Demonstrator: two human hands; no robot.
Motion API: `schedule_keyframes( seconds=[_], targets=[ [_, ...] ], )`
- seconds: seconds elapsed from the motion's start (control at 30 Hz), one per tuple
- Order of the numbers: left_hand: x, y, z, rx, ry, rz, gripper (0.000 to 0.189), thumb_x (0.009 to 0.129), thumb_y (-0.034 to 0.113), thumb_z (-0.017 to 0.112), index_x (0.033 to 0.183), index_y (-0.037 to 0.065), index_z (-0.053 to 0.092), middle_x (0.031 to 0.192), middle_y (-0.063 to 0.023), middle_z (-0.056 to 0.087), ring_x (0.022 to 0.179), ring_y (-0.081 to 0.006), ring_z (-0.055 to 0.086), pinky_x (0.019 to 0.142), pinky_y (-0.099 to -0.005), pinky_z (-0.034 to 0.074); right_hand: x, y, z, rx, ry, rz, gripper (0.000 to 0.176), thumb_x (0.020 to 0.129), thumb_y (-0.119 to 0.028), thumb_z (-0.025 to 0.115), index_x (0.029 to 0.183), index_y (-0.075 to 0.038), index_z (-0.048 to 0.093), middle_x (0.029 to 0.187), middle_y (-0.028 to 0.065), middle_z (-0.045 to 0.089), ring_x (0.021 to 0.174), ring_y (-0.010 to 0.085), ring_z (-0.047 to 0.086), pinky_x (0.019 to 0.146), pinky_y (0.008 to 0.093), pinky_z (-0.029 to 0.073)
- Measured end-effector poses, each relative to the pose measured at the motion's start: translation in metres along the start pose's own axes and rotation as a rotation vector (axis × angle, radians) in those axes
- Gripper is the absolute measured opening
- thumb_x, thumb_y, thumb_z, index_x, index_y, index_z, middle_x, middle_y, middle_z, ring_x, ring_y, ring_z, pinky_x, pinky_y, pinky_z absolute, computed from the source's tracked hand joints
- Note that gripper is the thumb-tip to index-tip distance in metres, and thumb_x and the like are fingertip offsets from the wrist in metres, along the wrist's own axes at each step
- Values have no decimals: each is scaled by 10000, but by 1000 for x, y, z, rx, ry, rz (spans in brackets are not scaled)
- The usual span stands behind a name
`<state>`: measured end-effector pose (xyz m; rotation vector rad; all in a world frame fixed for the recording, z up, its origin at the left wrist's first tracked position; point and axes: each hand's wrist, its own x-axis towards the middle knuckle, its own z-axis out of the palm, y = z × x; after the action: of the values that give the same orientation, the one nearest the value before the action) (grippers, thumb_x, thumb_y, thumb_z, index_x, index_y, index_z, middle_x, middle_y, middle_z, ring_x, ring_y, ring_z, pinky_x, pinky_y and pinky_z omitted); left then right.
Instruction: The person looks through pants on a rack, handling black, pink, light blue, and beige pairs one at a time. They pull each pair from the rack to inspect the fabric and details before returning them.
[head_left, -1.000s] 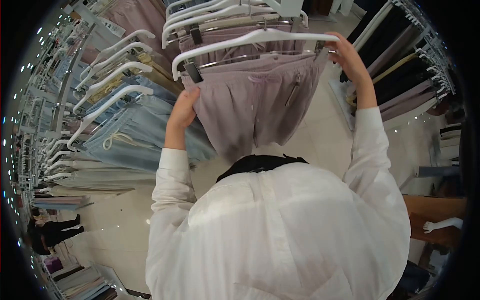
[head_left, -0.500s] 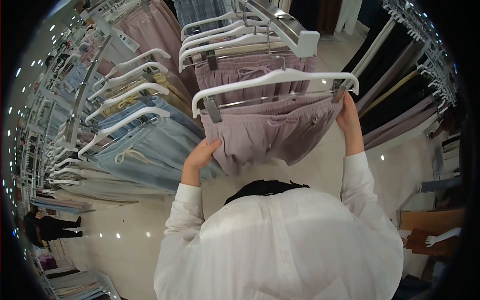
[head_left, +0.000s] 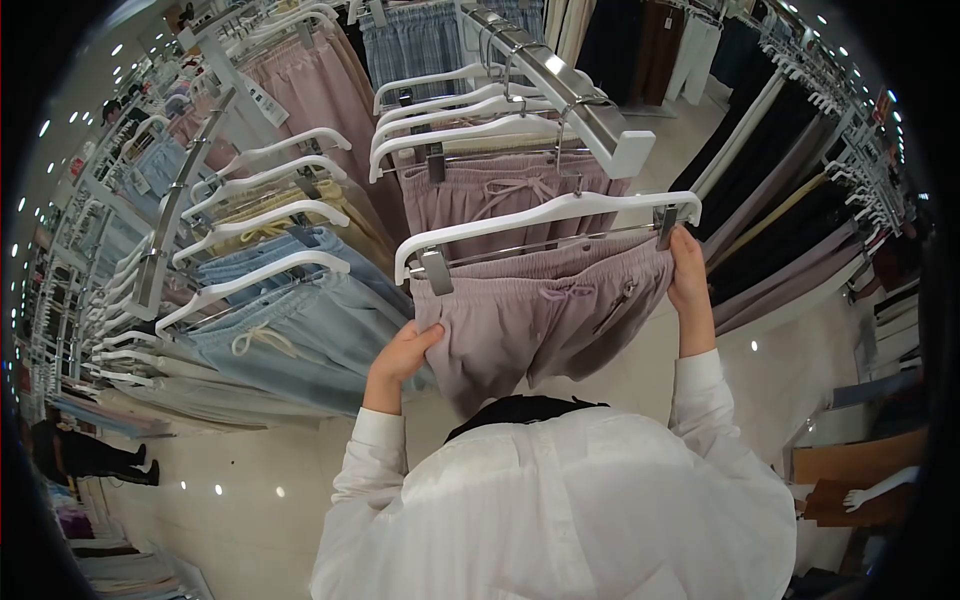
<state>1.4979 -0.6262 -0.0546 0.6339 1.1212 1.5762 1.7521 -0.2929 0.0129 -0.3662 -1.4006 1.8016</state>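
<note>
Mauve drawstring pants point(head_left: 520, 320) hang by their elastic waistband from a white clip hanger point(head_left: 550, 210) in front of me. My left hand point(head_left: 402, 355) pinches the pants' left side a little below the waistband, thumb in front. At the opposite end, my right hand point(head_left: 688, 268) grips the waistband corner, fingertips right at the metal clip point(head_left: 667, 228). The other clip point(head_left: 436, 270) holds the waistband above my left hand. Just behind hangs a similar mauve pair point(head_left: 510, 190) with a tied drawstring.
A metal rail point(head_left: 550, 70) with a white end cap point(head_left: 628, 155) carries more hangers. Light blue pants point(head_left: 290, 320) hang on another rack at left. Dark trousers point(head_left: 770, 210) line the right side. A person in black point(head_left: 95, 455) is far left on the tiled floor point(head_left: 260, 510).
The pants, their hanger and both hands sit lower in view, as does the rail end. The waistband is still held at both sides.
</note>
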Motion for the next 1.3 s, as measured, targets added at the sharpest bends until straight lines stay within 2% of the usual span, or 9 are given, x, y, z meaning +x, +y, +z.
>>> schedule_keyframes(
  seconds=[0.17,0.23,0.37,0.5,0.8,0.87,1.07,1.13,1.3],
  targets=[
    [6,11,1,59,117,20,468,858,179,553,1258,-8,399,1180,-78,513,1066,-162,487,908,-302,382,6,-2,-6,-147,-64,3,275,917,-224,473,1080,-8,519,988,8,572,902,83,521,818,223,413],
    [9,33,19,-41,18,511,601,817,178,600,1311,-9,313,1204,-100,496,1083,-160,472,927,-302,364,6,-4,-3,-163,5,39,329,900,-216,505,1158,-13,496,1039,6,548,970,79,496,858,220,380],
    [11,73,40,-58,34,609,683,794,147,605,1361,45,238,1259,-100,441,1114,-149,440,897,-277,369,0,-16,16,11,-79,-46,513,892,-238,505,1318,-25,315,1257,37,410,1154,131,380,983,273,290],
    [11,78,58,210,220,661,668,776,43,556,1363,62,238,1132,-67,481,1004,-119,450,880,-253,358,7,-11,27,110,-50,-82,496,898,-274,499,1302,-29,348,1269,42,412,1162,121,371,986,272,283],
    [29,49,61,144,280,771,446,826,65,554,1233,14,379,986,-29,455,923,-113,462,860,-271,393,26,7,34,84,473,-251,484,933,-468,286,1167,-84,465,1097,34,499,1004,120,470,876,291,380],
    [36,40,50,209,297,808,405,865,114,508,1223,14,349,1070,-100,528,997,-223,539,900,-345,395,32,17,23,-6,596,-233,498,928,-492,264,1090,-84,498,1056,36,526,976,145,495,868,291,387],
    [37,50,46,-50,280,730,391,854,170,560,1176,12,405,1060,-98,544,980,-234,548,883,-359,417,34,-8,25,363,539,-180,554,918,-526,231,1072,-60,487,883,48,544,771,138,519,738,281,425],
    [37,54,40,-39,166,688,386,835,224,598,1132,25,455,1051,-104,557,974,-240,553,876,-360,421,41,-25,-4,381,294,-248,504,930,-472,260,1085,-44,478,893,54,544,839,160,517,784,286,421],
    [44,51,26,-35,254,656,404,818,257,622,1115,28,474,1054,-119,565,969,-238,557,869,-363,420,76,-53,-13,-212,111,-109,322,924,-296,415,1105,-47,509,904,53,570,913,141,537,832,284,417]
  ],
)
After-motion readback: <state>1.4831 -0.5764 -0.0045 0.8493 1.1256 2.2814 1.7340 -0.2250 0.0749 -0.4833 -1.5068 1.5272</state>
